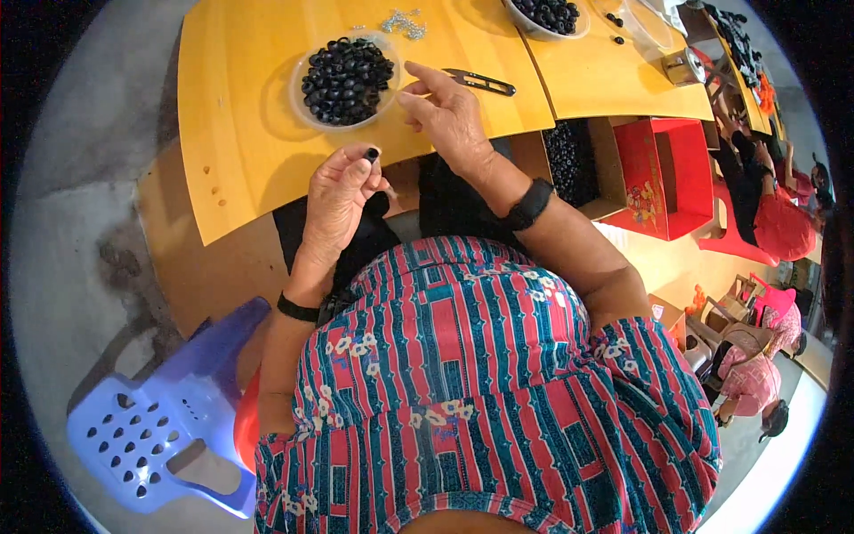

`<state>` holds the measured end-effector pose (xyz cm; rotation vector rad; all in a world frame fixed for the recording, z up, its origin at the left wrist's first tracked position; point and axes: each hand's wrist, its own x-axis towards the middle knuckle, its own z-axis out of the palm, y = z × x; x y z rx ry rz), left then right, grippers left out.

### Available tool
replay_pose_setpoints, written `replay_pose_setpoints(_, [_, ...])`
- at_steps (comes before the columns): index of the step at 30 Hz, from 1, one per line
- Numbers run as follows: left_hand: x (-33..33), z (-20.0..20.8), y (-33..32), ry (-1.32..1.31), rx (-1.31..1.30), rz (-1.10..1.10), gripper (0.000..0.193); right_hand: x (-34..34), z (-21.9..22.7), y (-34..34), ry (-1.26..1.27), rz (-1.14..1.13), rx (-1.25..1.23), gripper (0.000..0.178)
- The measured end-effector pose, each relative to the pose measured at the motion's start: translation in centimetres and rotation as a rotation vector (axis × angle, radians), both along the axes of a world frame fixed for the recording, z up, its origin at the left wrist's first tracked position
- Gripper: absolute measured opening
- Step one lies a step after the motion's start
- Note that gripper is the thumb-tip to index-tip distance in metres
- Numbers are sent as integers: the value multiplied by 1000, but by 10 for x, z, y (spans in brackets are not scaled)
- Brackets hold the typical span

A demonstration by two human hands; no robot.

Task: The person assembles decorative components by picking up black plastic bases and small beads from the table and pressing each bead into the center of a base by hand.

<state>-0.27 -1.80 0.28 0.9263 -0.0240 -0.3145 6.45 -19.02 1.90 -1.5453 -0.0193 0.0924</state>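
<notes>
My left hand [338,198], just off the table's front edge, pinches a small black cylindrical part [372,155] between thumb and fingers; its top end looks hollow. To the right my right hand [450,119] is raised beside the clear round bowl [301,109], with its index finger and thumb apart and nothing visible between them. The bowl holds a heap of similar small black parts [345,82]. Just beyond my right hand lies a slim black tool [481,82] with a slotted body; its kind I cannot make out. Small shiny metal pieces [406,24] lie behind the bowl.
The yellow tabletop [236,133] holds a second bowl of black parts [546,16] and a metal can [683,67] at the right. Below stand a carton of black pieces [574,165] and a red box [680,178]. A blue plastic stool [165,427] is at left. People sit far right.
</notes>
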Motion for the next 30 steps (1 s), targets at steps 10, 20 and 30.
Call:
replay_pose_setpoints(10, [0, -5, 6, 27, 73, 106, 23, 9, -34, 16, -184, 253, -108, 24])
replay_pose_setpoints(20, [2, -6, 2, 57, 57, 144, 19, 49, -26, -2, -608, 38, -906, 22])
replay_pose_setpoints(30, [-4, -12, 3, 47, 43, 153, 21, 45, -29, 4, -566, 146, -1060, 14])
